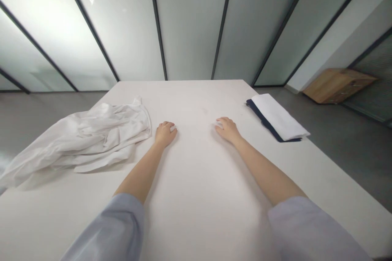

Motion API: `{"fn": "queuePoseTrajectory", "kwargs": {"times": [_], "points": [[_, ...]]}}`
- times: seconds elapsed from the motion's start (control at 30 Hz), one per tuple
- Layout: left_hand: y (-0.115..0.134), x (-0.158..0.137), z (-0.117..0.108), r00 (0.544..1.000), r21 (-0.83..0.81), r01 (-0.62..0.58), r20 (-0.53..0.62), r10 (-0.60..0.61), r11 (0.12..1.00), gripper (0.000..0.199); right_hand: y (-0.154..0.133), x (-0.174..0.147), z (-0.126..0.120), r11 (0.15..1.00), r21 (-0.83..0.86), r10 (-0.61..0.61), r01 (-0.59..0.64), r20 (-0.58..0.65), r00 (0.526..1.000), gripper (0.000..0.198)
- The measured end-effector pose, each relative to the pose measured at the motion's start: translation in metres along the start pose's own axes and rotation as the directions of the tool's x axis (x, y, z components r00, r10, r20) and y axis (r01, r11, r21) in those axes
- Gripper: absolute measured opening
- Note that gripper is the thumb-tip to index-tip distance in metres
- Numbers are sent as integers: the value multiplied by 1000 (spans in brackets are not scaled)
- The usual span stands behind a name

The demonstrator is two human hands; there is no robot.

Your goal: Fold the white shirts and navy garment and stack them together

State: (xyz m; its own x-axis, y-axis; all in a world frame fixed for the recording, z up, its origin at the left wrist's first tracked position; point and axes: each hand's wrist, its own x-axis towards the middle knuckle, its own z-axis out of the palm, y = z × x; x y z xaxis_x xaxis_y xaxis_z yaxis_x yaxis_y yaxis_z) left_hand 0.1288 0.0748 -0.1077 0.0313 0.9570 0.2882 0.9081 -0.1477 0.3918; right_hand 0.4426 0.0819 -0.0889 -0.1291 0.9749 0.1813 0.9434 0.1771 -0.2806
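My left hand [165, 133] is open over the white table [196, 195], its fingers loosely curved and holding nothing. Just to its left lies a crumpled white cloth garment [104, 134], its kind unclear, draping past the table's left edge. My right hand [227, 129] is open too, thumb and fingers apart with nothing between them. Farther right sits a folded white cloth [277, 116] on top of a folded dark navy cloth [266, 122], near the right edge. Neither hand touches any of the cloth.
Beyond the table's far edge stands a frosted glass partition [190, 24] with dark frames. A wooden cabinet [333, 85] is on the grey floor [343, 142] at the right. The table's right edge runs diagonally toward me.
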Motion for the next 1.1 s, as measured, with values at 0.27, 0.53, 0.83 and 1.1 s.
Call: {"fn": "queuePoseTrajectory", "kwargs": {"times": [0.27, 0.53, 0.83, 1.1], "points": [[0, -3, 1, 1000, -16, -14, 9, 14, 1000, 29, 0, -3, 16, 997, 27, -77, 76, 54, 996, 33], [2, -3, -2, 999, 38, -8, 43, 6, 999, 32, 1, -3, 19, 996, 44, -77, 76, 34, 996, 32], [3, -4, -4, 999, 35, -1, 46, -1, 999, 30, 2, -3, 20, 996, 39, -82, 81, 30, 996, 32], [10, -6, -11, 995, 93, 18, 99, -28, 995, 33, 14, 1, 32, 988, 105, -110, 116, -60, 992, 28]]}}
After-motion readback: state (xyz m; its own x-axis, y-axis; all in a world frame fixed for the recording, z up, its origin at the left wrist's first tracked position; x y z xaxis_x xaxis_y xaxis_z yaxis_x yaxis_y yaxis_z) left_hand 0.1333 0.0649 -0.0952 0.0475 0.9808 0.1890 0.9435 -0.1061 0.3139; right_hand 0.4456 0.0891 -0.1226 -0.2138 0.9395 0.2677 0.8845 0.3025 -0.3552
